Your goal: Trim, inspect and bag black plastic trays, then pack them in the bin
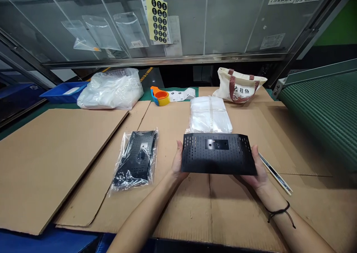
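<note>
A black perforated plastic cover [217, 159], its slotted face towards me, is held up over the cardboard by both hands. My left hand [178, 161] grips its left edge, thumb up along the side and the other fingers hidden behind. At the right edge my right hand [258, 167] holds it the same way. To the left, a similar black cover in a clear plastic bag [136, 158] lies on the cardboard. Just behind the held cover is a banded stack of clear plastic bags [210, 113]. Two thin sticks like chopsticks [276, 174] lie beside my right hand.
Cardboard sheets [55, 152] cover the bench. At the back stand a blue tray [64, 91], a bulging plastic bag [111, 89], a tape dispenser [160, 96] and a canvas tote [240, 86]. A green conveyor belt [323, 108] runs along the right. Labels [158, 20] hang on the panel above.
</note>
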`<act>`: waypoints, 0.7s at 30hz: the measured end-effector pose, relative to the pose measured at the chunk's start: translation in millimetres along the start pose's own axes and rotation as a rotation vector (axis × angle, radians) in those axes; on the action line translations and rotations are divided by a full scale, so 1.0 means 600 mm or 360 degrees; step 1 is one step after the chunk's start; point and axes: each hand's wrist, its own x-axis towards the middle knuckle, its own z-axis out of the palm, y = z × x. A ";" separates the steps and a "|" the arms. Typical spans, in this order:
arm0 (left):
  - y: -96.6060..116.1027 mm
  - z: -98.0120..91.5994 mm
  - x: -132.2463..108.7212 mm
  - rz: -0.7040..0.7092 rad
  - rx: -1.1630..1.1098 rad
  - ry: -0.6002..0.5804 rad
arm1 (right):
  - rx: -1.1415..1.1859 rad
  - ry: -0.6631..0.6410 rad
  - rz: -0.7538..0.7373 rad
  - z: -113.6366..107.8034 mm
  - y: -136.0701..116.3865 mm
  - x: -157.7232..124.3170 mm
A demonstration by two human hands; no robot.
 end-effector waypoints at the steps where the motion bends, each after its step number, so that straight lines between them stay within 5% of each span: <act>1: 0.000 -0.002 0.001 0.0013 -0.0003 -0.0006 | -0.0009 -0.0022 -0.0003 0.002 -0.001 -0.002; 12: 0.002 -0.020 0.023 0.0125 0.0161 0.0163 | 0.0003 -0.0159 -0.0038 0.006 0.004 0.001; 17: 0.007 -0.033 0.036 0.0542 0.0477 0.0365 | 0.0010 0.0064 -0.0193 0.012 0.006 0.011; 21: 0.007 -0.033 0.035 0.0714 0.0841 0.0354 | -0.0276 0.0087 -0.0435 0.012 0.005 0.015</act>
